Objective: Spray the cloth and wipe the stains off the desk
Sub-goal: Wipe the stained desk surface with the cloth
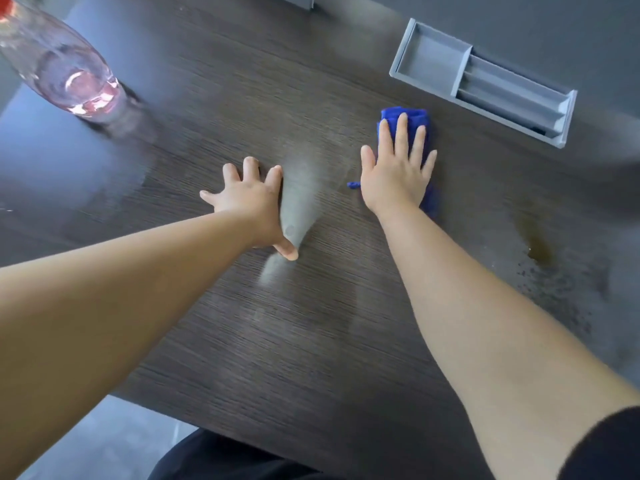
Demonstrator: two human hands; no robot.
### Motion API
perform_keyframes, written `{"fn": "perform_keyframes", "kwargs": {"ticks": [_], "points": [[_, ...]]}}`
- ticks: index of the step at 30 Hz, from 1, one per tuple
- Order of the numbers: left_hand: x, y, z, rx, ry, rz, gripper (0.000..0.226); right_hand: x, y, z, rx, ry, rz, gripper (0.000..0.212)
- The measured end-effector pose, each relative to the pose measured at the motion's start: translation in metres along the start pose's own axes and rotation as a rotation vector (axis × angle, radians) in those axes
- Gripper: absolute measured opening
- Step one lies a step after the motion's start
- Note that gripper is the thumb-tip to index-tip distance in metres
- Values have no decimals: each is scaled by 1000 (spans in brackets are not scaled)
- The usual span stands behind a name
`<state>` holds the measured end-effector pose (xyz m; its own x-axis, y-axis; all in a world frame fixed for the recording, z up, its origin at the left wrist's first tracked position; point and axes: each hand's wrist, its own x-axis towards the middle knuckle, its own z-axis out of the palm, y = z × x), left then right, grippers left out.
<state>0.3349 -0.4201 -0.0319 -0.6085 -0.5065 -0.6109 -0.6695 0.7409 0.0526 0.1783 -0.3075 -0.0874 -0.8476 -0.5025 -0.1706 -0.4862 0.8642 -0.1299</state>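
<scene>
Cloth under flat right hand, stain nearby, bottle far-left

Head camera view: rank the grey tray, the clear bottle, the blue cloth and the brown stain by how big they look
1. Grey tray
2. Clear bottle, cut off by the frame and nearer, so unsure against the tray
3. Blue cloth, mostly hidden under the right hand
4. Brown stain

Daylight is even and fairly bright, with pale bluish glare on the dark wood-grain desk top toward 10 o'clock. Motion blur smears the clear plastic bottle at 10 o'clock. Shadows are soft. Wide-angle bending shows at the edges, and overall sharpness is low.
</scene>
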Motion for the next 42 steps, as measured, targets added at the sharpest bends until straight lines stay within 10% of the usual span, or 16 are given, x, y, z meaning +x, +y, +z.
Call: {"fn": "perform_keyframes", "kwargs": {"ticks": [7,15,22,31,38,42], "points": [[2,-2,2,-6,20,11,135,-98,31,16,-76,-5,-686,51],[2,-4,3,-7,19,20,135,26,-20,-4,-23,-6,-46,53],[4,-3,3,24,16,15,135,-77,4,14,-48,-20,-645,51],[2,-4,2,14,0,25,135,9,-43,3,-31,-7,-112,52],[2,-5,3,18,17,38,134,-129,9,21,-131,-46,-657,51],[2,-6,2,13,20,45,134,-113,40,13,-124,-37,-519,49]]}}
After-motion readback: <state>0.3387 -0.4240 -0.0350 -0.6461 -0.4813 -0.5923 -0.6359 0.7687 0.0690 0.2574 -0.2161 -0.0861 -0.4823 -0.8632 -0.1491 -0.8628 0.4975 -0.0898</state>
